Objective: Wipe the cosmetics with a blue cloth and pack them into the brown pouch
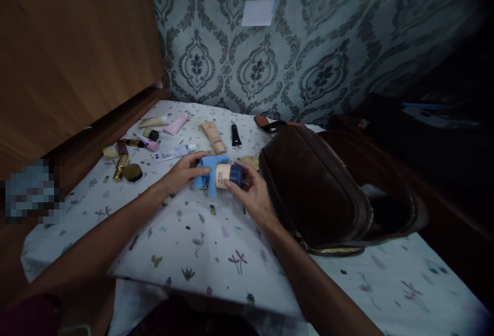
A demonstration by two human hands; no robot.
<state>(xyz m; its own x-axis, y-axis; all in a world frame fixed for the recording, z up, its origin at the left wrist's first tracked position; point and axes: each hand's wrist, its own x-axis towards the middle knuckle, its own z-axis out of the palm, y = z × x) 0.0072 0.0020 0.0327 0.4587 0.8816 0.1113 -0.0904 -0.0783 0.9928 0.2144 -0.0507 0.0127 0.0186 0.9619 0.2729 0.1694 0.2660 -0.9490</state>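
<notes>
Held over the middle of the patterned cloth is a small beige bottle (221,175) with a dark blue cap (235,175), lying on its side. My right hand (254,190) grips it at the cap end, thumb below and fingers behind. A blue cloth (210,165) is pinched in my left hand (187,170) and pressed against the bottle's other end, hiding that end. Just beyond my hands lie a beige tube (213,137), a white tube with purple print (175,153) and a small black tube (236,135).
A brown leather bag (309,187) stands open at the right. Several cosmetics lie at the left, among them a pink tube (176,123), a gold lipstick-like tube (120,167) and a round dark jar (133,172). A wooden cabinet (77,53) borders the left; patterned wallpaper rises behind.
</notes>
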